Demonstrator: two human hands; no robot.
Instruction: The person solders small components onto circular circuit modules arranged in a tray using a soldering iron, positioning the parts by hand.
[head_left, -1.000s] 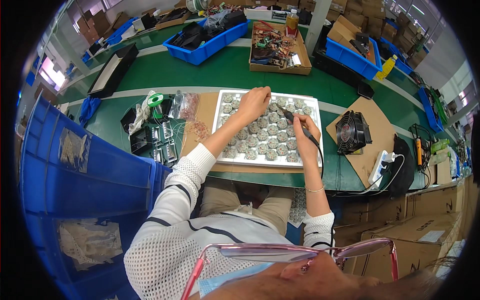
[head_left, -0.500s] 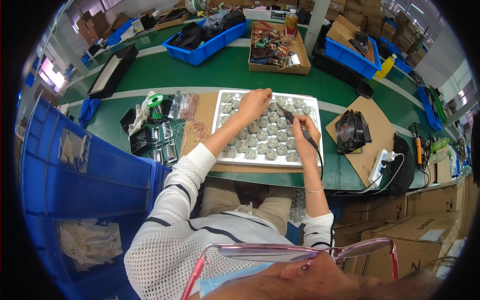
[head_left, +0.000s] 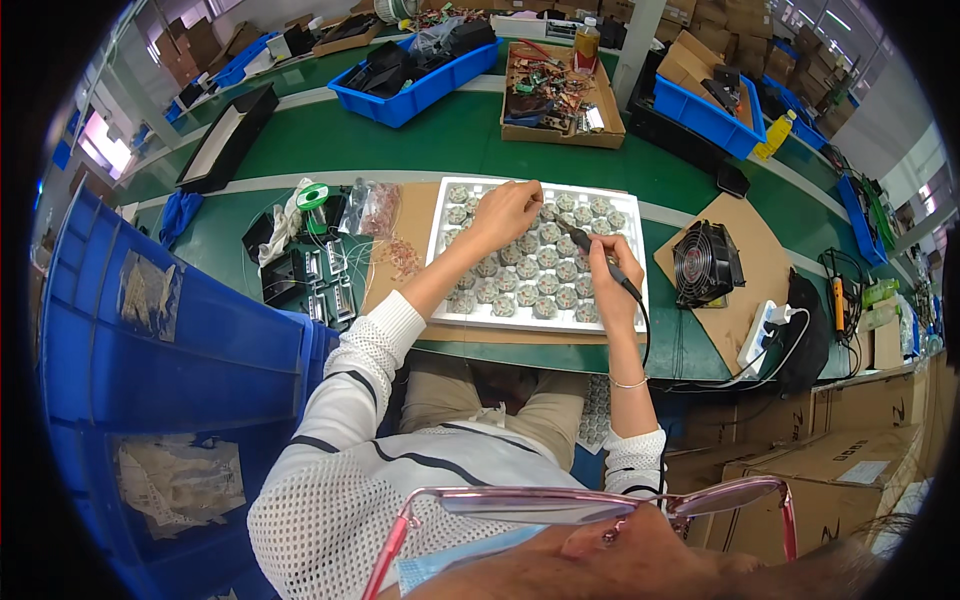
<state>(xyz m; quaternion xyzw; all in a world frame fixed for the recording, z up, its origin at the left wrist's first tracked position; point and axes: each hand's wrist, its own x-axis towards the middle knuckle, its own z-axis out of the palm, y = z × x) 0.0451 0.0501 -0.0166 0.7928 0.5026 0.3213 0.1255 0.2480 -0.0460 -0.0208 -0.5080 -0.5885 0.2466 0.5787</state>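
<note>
The white tray [head_left: 540, 255] of small round parts lies on the green desk [head_left: 420, 140], and everything here is placed from that tray. The right hand [head_left: 605, 270], over its right half, is clenched around a soldering iron [head_left: 590, 245] whose tip points up-left toward the tray's middle. The left hand [head_left: 507, 212] rests on the upper middle rows, fingers curled onto a part just beside that tip; I cannot tell whether it pinches anything. The risk, to my eye: the hot tip sits so near those fingers that a small slip could burn them. The iron's cord [head_left: 646, 340] trails off the tray's right edge and could snag.
</note>
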